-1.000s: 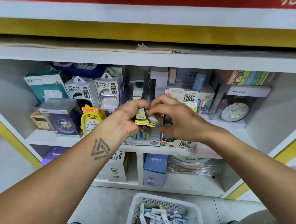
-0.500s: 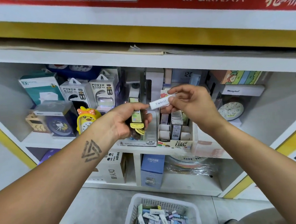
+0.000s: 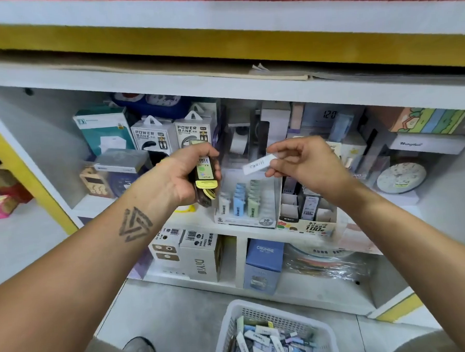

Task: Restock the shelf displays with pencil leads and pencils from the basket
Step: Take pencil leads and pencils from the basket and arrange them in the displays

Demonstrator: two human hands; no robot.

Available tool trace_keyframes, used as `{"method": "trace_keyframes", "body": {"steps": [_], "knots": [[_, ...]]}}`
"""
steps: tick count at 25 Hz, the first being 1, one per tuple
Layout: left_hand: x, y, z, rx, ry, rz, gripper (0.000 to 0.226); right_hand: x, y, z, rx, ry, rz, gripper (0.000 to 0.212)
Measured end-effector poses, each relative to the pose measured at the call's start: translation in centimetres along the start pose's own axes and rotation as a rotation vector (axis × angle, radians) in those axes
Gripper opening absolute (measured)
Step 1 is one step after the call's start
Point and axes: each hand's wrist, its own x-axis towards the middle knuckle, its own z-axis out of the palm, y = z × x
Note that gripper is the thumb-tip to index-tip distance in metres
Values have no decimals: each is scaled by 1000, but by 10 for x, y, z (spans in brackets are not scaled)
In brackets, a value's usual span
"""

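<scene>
left hand (image 3: 184,175) gripping lead packs (image 3: 205,174), right hand (image 3: 303,162) pinching white case (image 3: 259,164)

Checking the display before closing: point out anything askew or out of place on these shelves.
The cardboard lead display has several empty slots. Loose sheets stick out raggedly over the shelf top. The leads in the basket lie jumbled. Nothing looks spilled or damaged.

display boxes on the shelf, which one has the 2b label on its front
The clear display box, left of the two, below the white lead case in the right hand. The cardboard display box beside it reads 0.7.
</scene>
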Motion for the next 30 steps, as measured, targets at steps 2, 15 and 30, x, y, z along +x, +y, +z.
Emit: {"method": "trace_keyframes", "body": {"steps": [2, 15, 30], "knots": [[-2, 3, -9, 6, 28, 2, 13, 3, -2, 9, -78, -32, -10, 10], [-11, 6, -44, 100, 69, -57, 31, 25, 1, 56, -351, 70, -47, 13], [-10, 4, -42, 145, 60, -67, 24, 27, 13, 78, -744, -9, -298, 10]]}}
